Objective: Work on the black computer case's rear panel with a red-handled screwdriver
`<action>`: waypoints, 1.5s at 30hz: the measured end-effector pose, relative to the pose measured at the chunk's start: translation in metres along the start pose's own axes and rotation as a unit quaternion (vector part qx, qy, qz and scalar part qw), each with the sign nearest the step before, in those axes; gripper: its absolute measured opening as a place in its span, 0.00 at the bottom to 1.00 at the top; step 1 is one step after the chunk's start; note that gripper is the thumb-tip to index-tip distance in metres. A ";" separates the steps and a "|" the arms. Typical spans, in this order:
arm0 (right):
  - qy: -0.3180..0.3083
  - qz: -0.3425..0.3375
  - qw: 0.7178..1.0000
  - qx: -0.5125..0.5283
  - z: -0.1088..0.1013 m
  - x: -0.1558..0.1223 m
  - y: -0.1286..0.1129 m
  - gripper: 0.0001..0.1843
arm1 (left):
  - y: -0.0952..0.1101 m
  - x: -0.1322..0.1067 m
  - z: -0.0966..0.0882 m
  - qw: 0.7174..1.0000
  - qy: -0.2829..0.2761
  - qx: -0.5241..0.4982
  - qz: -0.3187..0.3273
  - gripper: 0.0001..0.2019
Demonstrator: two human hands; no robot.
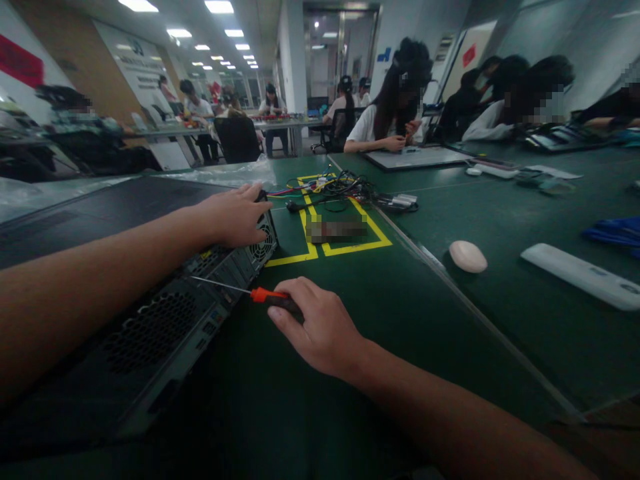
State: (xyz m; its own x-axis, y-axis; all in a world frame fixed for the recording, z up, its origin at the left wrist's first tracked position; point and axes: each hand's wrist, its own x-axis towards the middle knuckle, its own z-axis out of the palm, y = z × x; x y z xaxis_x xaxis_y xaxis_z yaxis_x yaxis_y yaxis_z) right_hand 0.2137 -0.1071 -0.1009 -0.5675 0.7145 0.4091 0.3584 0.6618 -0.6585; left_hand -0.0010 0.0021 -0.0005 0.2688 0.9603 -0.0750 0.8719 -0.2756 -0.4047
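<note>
A black computer case [150,333] lies on the green table at the left, its vented back panel turned toward me. My left hand [237,217] rests on the case's top edge near the round fan grille [263,243], fingers spread. In my right hand [315,320] is a screwdriver [263,295] with an orange and black handle, gripped between thumb and fingers. Its long thin shaft points left, and the tip reaches the back panel below my left forearm. Whether the tip sits in a screw is too small to tell.
A tangle of cables [345,187] lies beyond the case, by yellow tape [357,249] on the table [400,320]. A pale mouse [468,257] and a long white bar [585,275] are at the right. Across the table a person [395,100] works over a flat panel [420,158].
</note>
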 end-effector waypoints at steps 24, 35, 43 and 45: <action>-0.016 -0.004 1.000 0.009 0.000 0.000 -0.001 0.10 | -0.002 0.001 0.002 1.000 0.000 0.013 0.002 0.40; -0.009 0.001 1.000 0.000 0.000 0.000 -0.001 0.12 | -0.004 0.001 0.007 1.000 0.011 0.013 0.015 0.40; -0.017 0.003 1.000 -0.009 -0.001 0.000 -0.002 0.13 | -0.003 0.001 0.005 1.000 0.012 0.018 0.017 0.39; -0.019 0.001 1.000 -0.004 -0.001 0.000 -0.003 0.14 | -0.002 0.001 0.004 1.000 0.013 0.019 0.017 0.39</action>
State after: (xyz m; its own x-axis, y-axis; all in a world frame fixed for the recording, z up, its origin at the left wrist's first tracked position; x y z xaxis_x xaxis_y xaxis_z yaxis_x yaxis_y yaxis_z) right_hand 0.2134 -0.1089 -0.0988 -0.5949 0.7065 0.3834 0.3646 0.6623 -0.6546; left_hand -0.0044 0.0035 -0.0030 0.3087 0.9489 -0.0660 0.8458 -0.3056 -0.4372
